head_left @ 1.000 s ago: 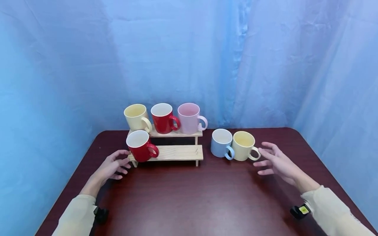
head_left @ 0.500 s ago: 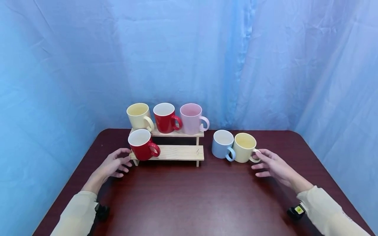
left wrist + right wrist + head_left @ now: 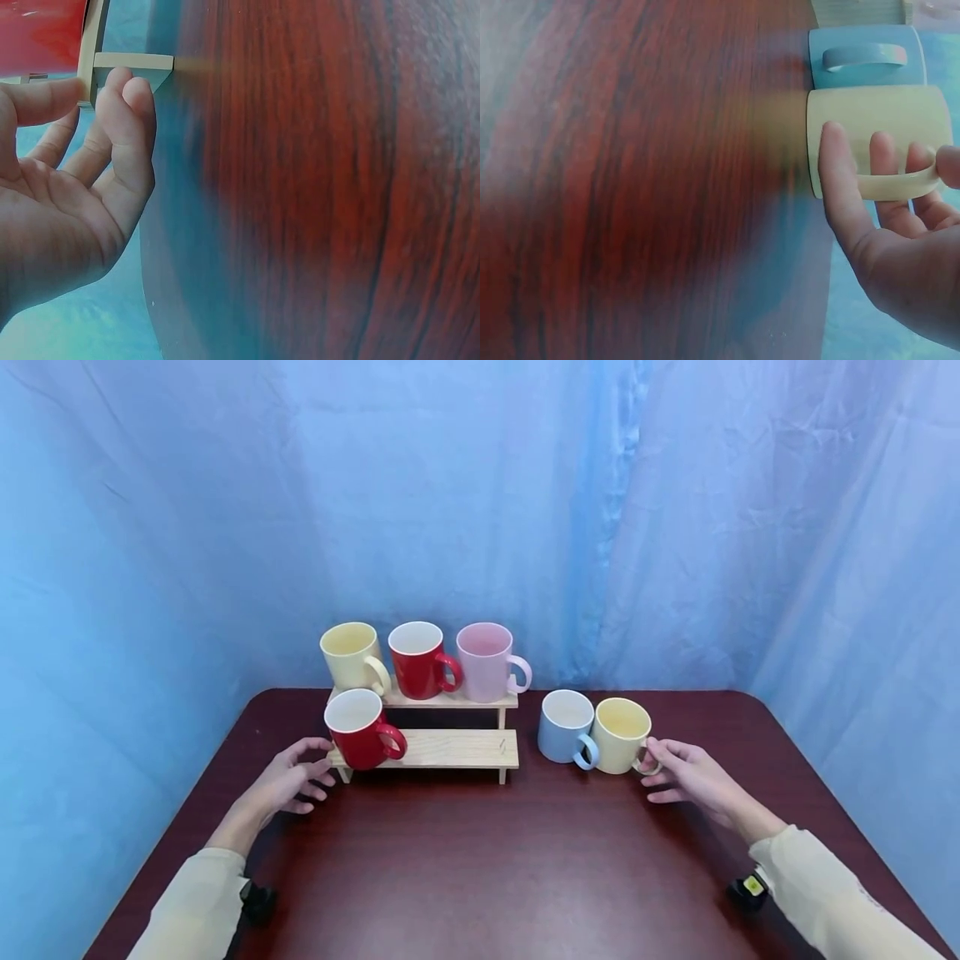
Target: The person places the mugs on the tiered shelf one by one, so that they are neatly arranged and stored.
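Note:
My right hand [image 3: 693, 777] pinches the handle of a pale yellow mug [image 3: 618, 739] standing upright on the table. In the right wrist view the thumb lies on the handle's upper part, with fingertips behind and through its loop. Touching that mug's left side is a light blue mug [image 3: 562, 731]. My left hand [image 3: 281, 781] has loosely bent fingers at the left end of a two-tier wooden rack [image 3: 453, 747]; in the left wrist view a fingertip [image 3: 71, 97] touches the board's edge. Beside it, a red mug [image 3: 356, 739] stands on the lower tier.
On the upper tier, from left to right, stand a yellow mug [image 3: 348, 660], a red mug [image 3: 415, 667] and a pink mug [image 3: 482, 670]. The dark red-brown table [image 3: 510, 868] has a blue curtain [image 3: 450, 510] behind it and at both sides.
My right hand has moved left to the yellow mug's handle, and its thumb and fingers have closed on it. The left hand and the mugs keep their places; the view shifted slightly.

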A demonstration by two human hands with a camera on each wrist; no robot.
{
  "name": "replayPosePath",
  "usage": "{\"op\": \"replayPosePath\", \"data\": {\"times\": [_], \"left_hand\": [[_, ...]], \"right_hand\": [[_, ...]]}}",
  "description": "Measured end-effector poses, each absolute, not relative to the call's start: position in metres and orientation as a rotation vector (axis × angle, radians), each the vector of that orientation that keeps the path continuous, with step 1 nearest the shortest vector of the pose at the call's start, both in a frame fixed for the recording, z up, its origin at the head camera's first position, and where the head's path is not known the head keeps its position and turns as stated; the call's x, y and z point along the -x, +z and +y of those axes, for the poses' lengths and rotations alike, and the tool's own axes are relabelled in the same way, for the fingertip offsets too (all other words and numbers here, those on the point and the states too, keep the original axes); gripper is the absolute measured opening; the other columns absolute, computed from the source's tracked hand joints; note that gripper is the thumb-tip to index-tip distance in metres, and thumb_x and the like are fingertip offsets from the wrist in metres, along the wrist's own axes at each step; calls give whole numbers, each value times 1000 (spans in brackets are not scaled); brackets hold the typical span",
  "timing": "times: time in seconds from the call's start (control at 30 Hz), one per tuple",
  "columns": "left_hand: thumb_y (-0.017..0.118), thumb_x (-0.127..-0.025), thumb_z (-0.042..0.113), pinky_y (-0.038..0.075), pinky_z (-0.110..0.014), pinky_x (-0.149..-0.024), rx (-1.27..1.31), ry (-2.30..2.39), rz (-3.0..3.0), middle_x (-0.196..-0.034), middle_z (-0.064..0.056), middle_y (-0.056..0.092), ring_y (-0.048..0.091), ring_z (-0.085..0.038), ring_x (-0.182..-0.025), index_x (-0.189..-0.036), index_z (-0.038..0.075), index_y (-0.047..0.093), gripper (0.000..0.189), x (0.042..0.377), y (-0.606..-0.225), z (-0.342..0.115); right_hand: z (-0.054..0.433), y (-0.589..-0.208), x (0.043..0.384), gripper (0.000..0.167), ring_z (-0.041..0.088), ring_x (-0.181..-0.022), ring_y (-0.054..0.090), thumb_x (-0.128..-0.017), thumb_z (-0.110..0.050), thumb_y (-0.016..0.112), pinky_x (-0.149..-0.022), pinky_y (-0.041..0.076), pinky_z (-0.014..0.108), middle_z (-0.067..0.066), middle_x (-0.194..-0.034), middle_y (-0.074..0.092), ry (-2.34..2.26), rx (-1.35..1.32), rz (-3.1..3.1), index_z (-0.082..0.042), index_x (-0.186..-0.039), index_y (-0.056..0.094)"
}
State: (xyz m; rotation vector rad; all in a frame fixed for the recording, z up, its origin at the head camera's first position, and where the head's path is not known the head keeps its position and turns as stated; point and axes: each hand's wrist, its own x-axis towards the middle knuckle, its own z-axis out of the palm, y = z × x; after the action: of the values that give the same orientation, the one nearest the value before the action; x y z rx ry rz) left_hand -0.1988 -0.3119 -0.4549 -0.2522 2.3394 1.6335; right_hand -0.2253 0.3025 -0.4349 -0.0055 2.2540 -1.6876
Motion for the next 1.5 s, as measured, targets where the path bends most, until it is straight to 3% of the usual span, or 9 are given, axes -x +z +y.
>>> {"op": "replayPosePath", "data": {"times": [0.2, 0.47, 0.87, 1.2, 1.5], "left_hand": [[53, -104, 27, 56, -39, -62, 239, 1628, 2355, -103, -14, 66, 65, -27, -77, -145, 14, 39, 45, 197, -449, -317], [55, -104, 27, 56, -39, -62, 246, 1635, 2333, -101, -14, 66, 65, -27, -78, -147, 15, 39, 47, 198, -454, -312], [53, -104, 25, 57, -40, -63, 247, 1644, 2315, -102, -14, 66, 65, -27, -79, -146, 14, 38, 46, 198, -455, -313], [54, -104, 27, 57, -40, -63, 242, 1651, 2311, -102, -14, 66, 65, -27, -79, -146, 16, 37, 46, 200, -456, -311], [54, -105, 28, 57, -40, -63, 245, 1648, 2307, -102, -14, 66, 66, -27, -79, -148, 15, 36, 48, 196, -455, -312]], "right_hand": [[296, -440, 231, 51, 29, -92, 70, -105, -41, 55, -80, 60, 43, 17, -103, 61, -1757, 74, 2248, 10, -113, 53], [298, -445, 221, 51, 30, -90, 70, -108, -35, 52, -79, 60, 41, 19, -104, 62, -1825, 103, 2286, 14, -122, 48], [292, -402, 193, 34, 23, -89, 74, -109, -24, 48, -79, 59, 41, 5, -98, 66, -1963, 324, 2269, 9, -116, 55], [269, -354, 166, 25, 25, -91, 73, -110, -21, 47, -77, 59, 45, 11, -101, 61, -1914, 442, 2276, 2, -113, 58], [210, -352, 176, 30, 29, -89, 71, -109, -25, 51, -77, 60, 48, 22, -101, 60, -1856, 411, 2201, 5, -110, 58]]}}
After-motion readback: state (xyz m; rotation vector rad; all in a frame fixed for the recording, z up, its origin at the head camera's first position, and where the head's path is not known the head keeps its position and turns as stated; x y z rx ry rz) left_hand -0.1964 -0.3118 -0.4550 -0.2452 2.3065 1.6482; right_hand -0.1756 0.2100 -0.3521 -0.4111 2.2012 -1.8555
